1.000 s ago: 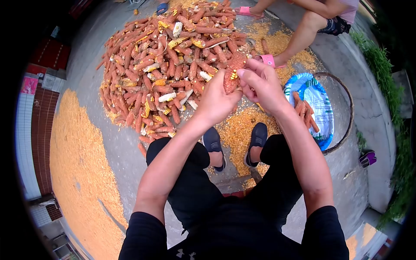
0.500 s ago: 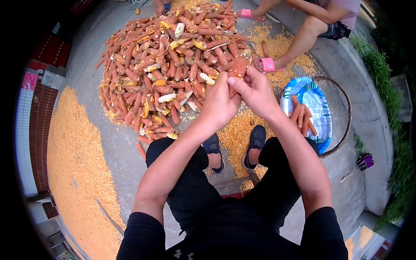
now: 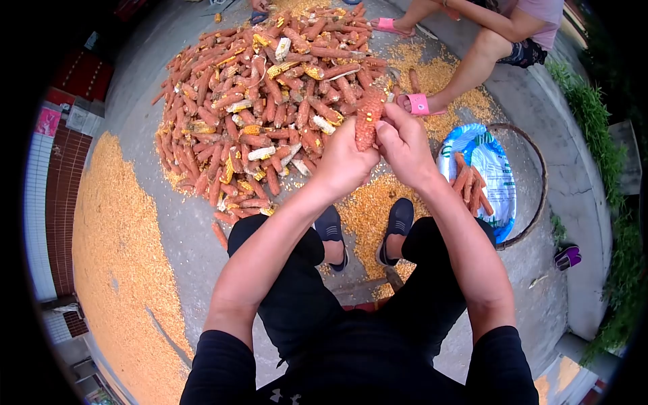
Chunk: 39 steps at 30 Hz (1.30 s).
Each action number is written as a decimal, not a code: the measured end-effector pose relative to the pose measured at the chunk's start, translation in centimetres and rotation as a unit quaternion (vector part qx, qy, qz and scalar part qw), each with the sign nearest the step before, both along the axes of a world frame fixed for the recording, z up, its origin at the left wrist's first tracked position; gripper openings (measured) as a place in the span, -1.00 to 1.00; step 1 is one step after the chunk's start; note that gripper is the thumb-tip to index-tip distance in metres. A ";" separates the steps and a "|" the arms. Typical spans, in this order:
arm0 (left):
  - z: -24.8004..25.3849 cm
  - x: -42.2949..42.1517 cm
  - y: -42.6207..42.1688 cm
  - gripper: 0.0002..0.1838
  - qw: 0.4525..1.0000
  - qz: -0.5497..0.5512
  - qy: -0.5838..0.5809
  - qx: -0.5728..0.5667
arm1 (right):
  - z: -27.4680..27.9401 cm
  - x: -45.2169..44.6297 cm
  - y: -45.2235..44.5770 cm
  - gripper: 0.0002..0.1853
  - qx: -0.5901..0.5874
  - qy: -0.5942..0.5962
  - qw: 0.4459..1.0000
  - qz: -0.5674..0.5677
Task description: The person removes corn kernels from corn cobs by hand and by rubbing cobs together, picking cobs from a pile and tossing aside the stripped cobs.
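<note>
Between my two hands is a reddish corn cob (image 3: pixel 368 120) with a few yellow kernels left on it, its upper end tilted away from me. My left hand (image 3: pixel 344 158) is closed around its lower left side. My right hand (image 3: pixel 407 145) is closed on its right side, the thumb pressed against the cob. Just beyond my hands lies a large heap of corn cobs (image 3: pixel 250 138), mostly red, some white or with yellow kernels. Loose kernels (image 3: pixel 368 209) cover the ground below, between my shoes.
To the right stands a basket (image 3: pixel 501 192) lined with blue and white plastic, holding several bare cobs (image 3: pixel 468 185). A person in pink sandals (image 3: pixel 418 104) sits at the upper right; another person's hand (image 3: pixel 259 5) shows beyond the heap. Kernels (image 3: pixel 121 270) spread along the left.
The cob in my hands has turned more upright, showing more of its length and some yellow kernels. My right thumb has shifted to the cob's right side.
</note>
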<state>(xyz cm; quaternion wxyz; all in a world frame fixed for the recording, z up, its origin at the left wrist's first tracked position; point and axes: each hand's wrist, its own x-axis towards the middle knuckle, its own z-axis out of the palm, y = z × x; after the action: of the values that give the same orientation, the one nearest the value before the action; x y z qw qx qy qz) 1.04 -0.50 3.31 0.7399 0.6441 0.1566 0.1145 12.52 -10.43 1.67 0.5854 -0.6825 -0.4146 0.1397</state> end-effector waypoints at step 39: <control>0.3 -0.3 0.1 -0.72 0.994 -0.074 -0.006 -0.081 | 0.2 0.2 -1.0 -0.86 0.045 0.264 0.963 0.042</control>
<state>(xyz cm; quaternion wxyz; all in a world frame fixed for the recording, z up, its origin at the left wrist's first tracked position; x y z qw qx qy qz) 0.74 -0.44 3.59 0.7971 0.5910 0.1132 0.0506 12.75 -11.46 1.91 0.6979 -0.5764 -0.2791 0.3206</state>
